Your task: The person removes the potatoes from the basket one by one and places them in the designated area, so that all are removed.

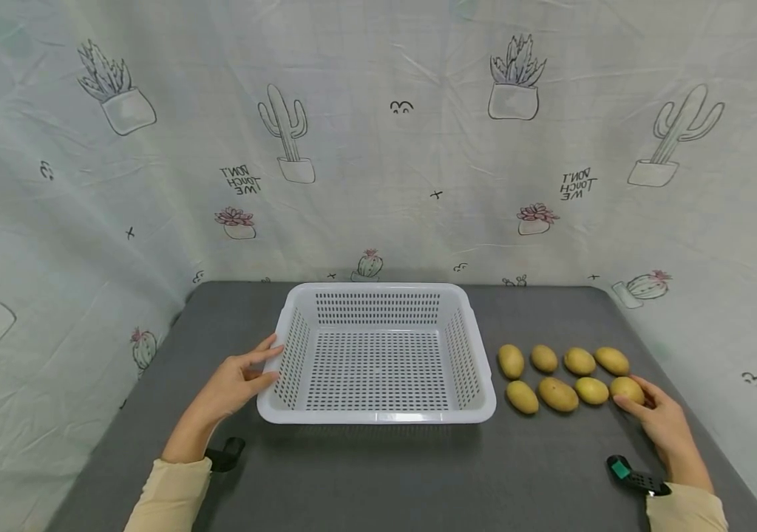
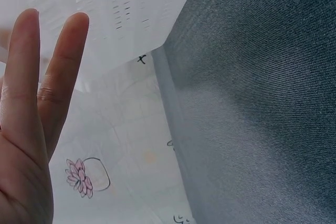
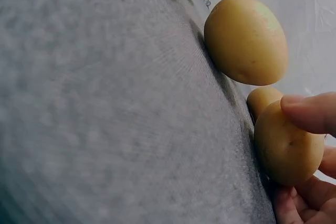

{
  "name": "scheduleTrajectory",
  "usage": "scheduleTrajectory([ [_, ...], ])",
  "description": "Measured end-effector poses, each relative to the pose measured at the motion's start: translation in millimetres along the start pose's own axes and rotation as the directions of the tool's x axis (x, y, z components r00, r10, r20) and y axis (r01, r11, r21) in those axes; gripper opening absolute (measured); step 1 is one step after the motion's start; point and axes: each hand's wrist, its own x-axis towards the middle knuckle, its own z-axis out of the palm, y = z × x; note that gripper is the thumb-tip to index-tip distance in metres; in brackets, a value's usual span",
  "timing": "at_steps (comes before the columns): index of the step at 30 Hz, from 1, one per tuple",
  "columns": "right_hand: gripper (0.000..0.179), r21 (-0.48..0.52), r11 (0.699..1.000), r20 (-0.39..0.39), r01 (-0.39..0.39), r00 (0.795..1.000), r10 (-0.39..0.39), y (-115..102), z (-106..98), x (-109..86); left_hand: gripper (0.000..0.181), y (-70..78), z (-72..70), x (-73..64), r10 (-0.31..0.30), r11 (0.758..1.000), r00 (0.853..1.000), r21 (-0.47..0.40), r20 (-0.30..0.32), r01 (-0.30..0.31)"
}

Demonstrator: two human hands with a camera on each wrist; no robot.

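Observation:
A white plastic basket [image 1: 378,417] with slotted walls stands on the grey table, nothing inside it. My left hand [image 1: 237,378] is at its left rim, the fingertips right at the edge. In the left wrist view, two fingers [image 2: 62,72] of that hand extend straight beside the basket wall [image 2: 131,14]. To the right, my right hand [image 1: 666,423] holds a yellow-brown potato [image 1: 626,391] between thumb and fingers, at the near right end of two rows. The right wrist view shows the thumb [image 3: 310,113] on top of this potato [image 3: 289,148], which is close to the table surface.
Several other potatoes [image 1: 559,394] lie in two rows between the basket and my right hand. The grey table [image 1: 378,480] ends at the back against a white curtain [image 1: 365,148] printed with cacti. Curtain also hangs at both sides.

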Motion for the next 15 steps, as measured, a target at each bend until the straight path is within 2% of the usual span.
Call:
scheduleTrajectory([
  [10, 0.09, -0.006, 1.0, 0.112, -0.009, 0.994, 0.01, -2.9, -5.8, 2.6, 0.055, -2.0, 1.0, 0.5, -0.006, 1.0, 1.0, 0.016, -0.005, 0.007],
  [15, 0.089, 0.021, 0.999, 0.082, -0.042, 0.996, 0.04, -6.4, -5.8, 1.4, 0.055, -1.3, 0.5, 0.9, -0.002, 1.0, 1.0, 0.026, 0.0, 0.002],
])
